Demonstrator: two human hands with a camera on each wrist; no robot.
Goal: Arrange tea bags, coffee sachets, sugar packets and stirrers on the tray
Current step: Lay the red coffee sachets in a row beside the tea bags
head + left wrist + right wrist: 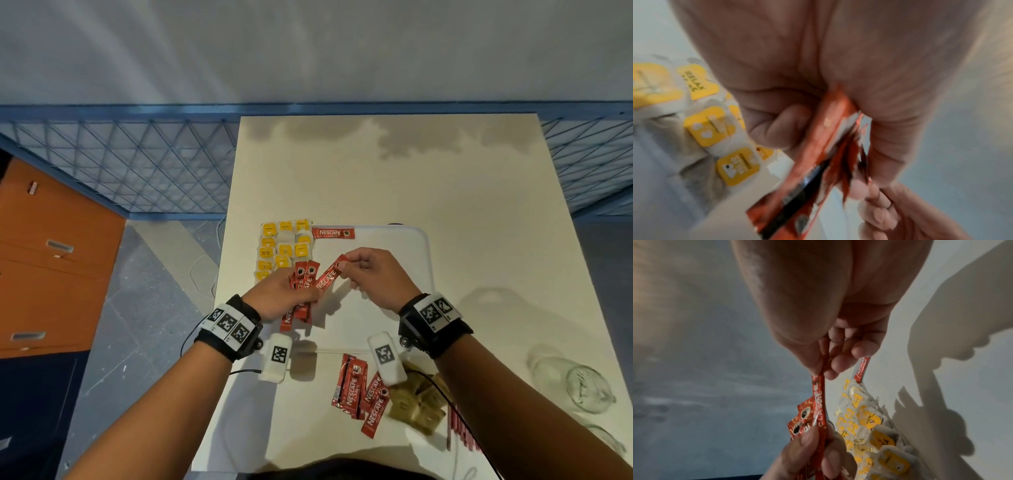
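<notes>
A white tray (407, 240) lies mid-table with yellow-tagged tea bags (284, 248) in rows at its left end and one red coffee sachet (333, 233) flat beside them. My left hand (291, 294) grips a bunch of red coffee sachets (303, 291) above the tray; in the left wrist view the bunch (818, 162) fans out of the fist. My right hand (359, 270) pinches the top end of one sachet (329, 277) whose lower end is still in the left hand's bunch. In the right wrist view the pinched sachet (819, 402) hangs below my fingertips (835, 366).
More coffee sachets (358, 387) lie loose near the front of the table (445, 178), beside tan sugar packets (416, 401) and dark red stirrers (460, 431). Two clear glasses (582, 383) stand at the right edge. An orange cabinet (51, 267) is left of the table.
</notes>
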